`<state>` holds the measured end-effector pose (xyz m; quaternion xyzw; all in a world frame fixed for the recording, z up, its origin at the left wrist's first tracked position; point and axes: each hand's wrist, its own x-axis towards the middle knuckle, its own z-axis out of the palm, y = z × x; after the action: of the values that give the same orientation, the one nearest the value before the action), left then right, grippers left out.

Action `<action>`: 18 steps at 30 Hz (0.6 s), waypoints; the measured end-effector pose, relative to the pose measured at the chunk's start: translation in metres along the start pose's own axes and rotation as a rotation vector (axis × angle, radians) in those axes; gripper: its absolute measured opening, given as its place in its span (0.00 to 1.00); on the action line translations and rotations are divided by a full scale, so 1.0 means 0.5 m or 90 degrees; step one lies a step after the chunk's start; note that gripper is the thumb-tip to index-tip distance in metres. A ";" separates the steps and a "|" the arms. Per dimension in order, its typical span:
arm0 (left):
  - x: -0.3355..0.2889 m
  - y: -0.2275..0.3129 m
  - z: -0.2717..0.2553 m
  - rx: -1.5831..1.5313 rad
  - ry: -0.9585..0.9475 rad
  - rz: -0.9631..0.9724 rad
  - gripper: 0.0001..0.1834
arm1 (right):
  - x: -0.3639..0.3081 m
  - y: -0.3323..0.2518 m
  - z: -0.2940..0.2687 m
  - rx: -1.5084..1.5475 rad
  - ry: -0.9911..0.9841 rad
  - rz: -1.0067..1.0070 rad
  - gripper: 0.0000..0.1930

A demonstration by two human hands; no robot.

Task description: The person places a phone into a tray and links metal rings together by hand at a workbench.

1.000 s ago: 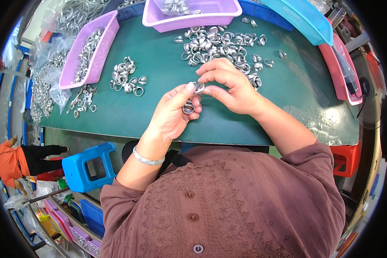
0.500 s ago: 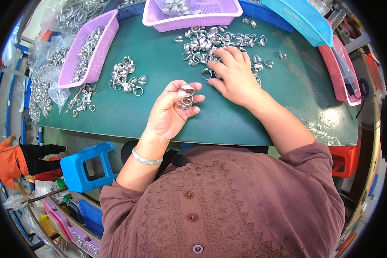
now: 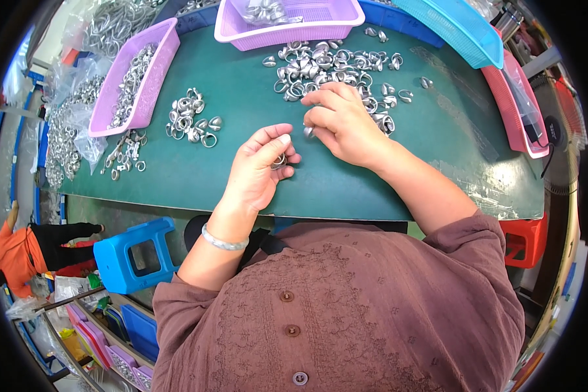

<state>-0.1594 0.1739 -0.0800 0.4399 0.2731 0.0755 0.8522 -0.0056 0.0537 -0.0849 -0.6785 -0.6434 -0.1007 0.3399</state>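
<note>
Silver metal rings (image 3: 279, 161) lie in my left hand (image 3: 258, 163), its thumb and fingers closed around them so that they are partly hidden. To its right, my right hand (image 3: 348, 127) pinches one silver ring (image 3: 308, 132) between thumb and fingertips, just above the green tabletop. Beyond my right hand spreads a large loose heap of silver rings (image 3: 320, 60), some of it covered by the hand. A smaller group of rings (image 3: 188, 119) lies apart on the table, left of my left hand.
Lilac baskets stand at the far edge (image 3: 287, 32) and left (image 3: 168, 62) of the green table (image 3: 255, 78). At right are a turquoise basket (image 3: 464, 32) and a pink basket (image 3: 513, 108). A blue stool (image 3: 114, 261) stands at left, near a person in orange (image 3: 21, 251).
My right hand has drawn back slightly from the heap toward me, now with a ring in its fingertips. My left fingers have closed further over their rings.
</note>
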 end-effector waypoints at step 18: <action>-0.014 -0.013 0.048 0.423 0.023 0.362 0.10 | 0.000 -0.030 -0.015 0.157 0.067 -0.087 0.23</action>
<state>-0.1531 0.1504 -0.0712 0.7465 0.1656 0.2228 0.6047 -0.0174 0.0485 -0.0744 -0.5796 -0.6772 -0.0789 0.4463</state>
